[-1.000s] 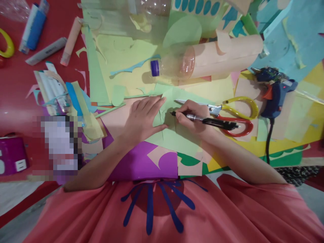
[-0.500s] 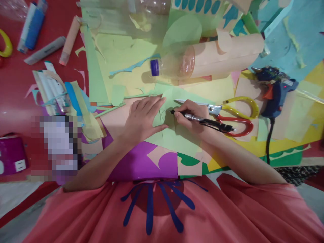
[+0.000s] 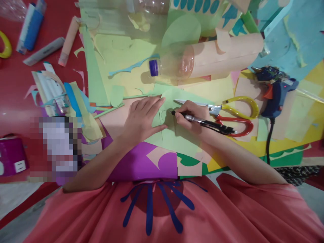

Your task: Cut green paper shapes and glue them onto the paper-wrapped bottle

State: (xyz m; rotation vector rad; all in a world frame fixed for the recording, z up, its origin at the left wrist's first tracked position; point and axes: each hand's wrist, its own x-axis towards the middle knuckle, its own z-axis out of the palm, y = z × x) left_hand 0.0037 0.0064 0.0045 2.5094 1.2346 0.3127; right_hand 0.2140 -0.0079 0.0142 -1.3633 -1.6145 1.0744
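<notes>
A light green sheet of paper (image 3: 186, 141) lies before me, with thin curved and straight lines drawn on it. My left hand (image 3: 141, 116) rests flat on the sheet's left side, fingers stretched out and thumb apart. In my right hand (image 3: 191, 116) is a black and silver pen (image 3: 207, 124), its tip at the drawn lines. Beside and partly behind the right hand lie scissors (image 3: 239, 98) with one yellow and one red handle loop, blades pointing left. Farther back, a clear plastic bottle (image 3: 172, 65) with a purple cap lies on its side, its body wrapped in peach paper.
A blue glue gun (image 3: 273, 92) with a lit red light and black cord lies at right. Markers (image 3: 44, 51) and paper scraps (image 3: 83, 111) are scattered at left, near a blurred-out object (image 3: 59, 145). Purple paper (image 3: 141, 162) lies at the near edge.
The pen tip has moved very slightly to the right and downward, and the curved line by it looks a little longer. My left hand stays in place.
</notes>
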